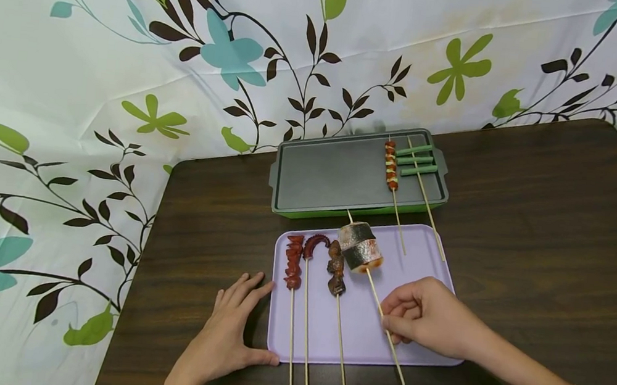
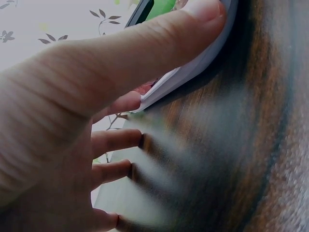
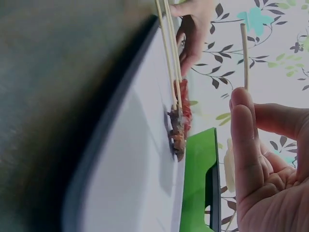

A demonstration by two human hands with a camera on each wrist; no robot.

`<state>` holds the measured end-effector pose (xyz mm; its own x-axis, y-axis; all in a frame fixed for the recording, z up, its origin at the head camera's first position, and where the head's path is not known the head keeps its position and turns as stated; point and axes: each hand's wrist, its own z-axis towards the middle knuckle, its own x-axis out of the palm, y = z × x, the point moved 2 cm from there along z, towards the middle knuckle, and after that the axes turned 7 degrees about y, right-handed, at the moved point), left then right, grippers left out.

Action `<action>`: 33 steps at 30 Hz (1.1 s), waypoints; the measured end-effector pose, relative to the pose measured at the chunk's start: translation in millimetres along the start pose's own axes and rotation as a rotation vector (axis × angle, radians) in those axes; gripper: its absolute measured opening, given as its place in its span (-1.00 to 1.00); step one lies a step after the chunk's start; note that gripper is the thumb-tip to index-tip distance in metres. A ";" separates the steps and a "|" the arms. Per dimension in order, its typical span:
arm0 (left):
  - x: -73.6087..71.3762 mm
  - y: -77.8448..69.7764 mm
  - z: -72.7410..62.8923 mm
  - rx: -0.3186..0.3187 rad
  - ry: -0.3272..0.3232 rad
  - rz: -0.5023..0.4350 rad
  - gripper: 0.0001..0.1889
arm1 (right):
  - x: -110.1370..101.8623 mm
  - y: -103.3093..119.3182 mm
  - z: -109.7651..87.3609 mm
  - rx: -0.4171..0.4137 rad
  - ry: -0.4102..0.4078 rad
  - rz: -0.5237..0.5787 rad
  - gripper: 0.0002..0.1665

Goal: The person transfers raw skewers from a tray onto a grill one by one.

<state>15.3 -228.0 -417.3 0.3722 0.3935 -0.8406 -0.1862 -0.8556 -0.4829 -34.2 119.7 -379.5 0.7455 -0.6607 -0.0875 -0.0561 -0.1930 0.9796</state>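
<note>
My right hand pinches the wooden stick of a skewer bearing a thick pale piece wrapped in a dark band. In the head view this skewer slants over the right half of a lilac tray; in the right wrist view its stick rises above my fingertips. Spread out at the tray's left edge, my left hand touches the rim with thumb and forefinger. Across the tray's left half lie a red skewer, a curled tentacle skewer and a brown chunk skewer, their sticks overhanging the front.
Behind the tray stands a grey-topped green grill. On its right side rest a red-and-yellow skewer and a green-stalk skewer, sticks reaching over the tray. A patterned cloth hangs behind the dark wooden table.
</note>
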 end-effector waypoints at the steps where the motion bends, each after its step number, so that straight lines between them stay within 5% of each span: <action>1: 0.1 0.1 0.0 -0.001 0.001 0.000 0.21 | -1.2 1.7 0.9 0.001 -0.004 -0.007 -0.85; 21: 0.1 0.3 -0.4 0.003 -0.005 0.005 0.22 | -46.6 22.8 37.8 0.126 -0.166 0.017 -0.71; 33: 0.5 0.7 -0.1 -0.010 0.003 0.001 0.21 | -68.4 27.0 63.8 0.175 -0.197 0.051 -0.65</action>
<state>15.4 -228.4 -418.0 0.3744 0.3917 -0.8405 -0.1774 -0.8594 -0.4796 -129.1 113.4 -358.6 0.5960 -0.7980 -0.0891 -0.2171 -0.2670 0.9389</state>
